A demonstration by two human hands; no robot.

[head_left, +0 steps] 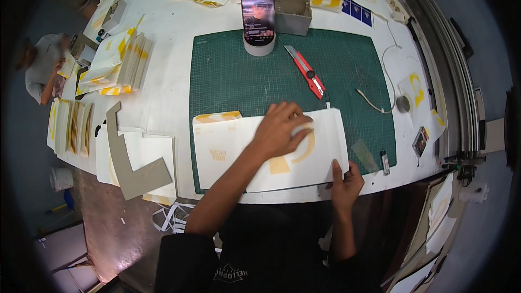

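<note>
Surface: we see a white table (173, 54) carrying a green cutting mat (244, 76), with stacks of white and yellow sheets (116, 59) at its left.
Room: a dark floor lies below left, and another person (40, 68) sits at the far left edge.
Sheet: the white sheet with yellow shapes (233, 152) lies flat along the mat's near edge.
Left hand: our left hand (279, 130) lies on the sheet, fingers loosely curled over a small pale object we cannot identify.
Right hand: our right hand (345, 184) pinches the sheet's lower right corner, thumb on top.
Mat items: a red utility knife (305, 70) lies above the sheet, and a phone (257, 13) stands in a white ring (its screen lit).
Left side: a grey cardboard cut-out (130, 163) rests on white sheets.
Hard to tell: the sheet's near edge is covered by our arms, and items at the right rim are too small to make out.
</note>
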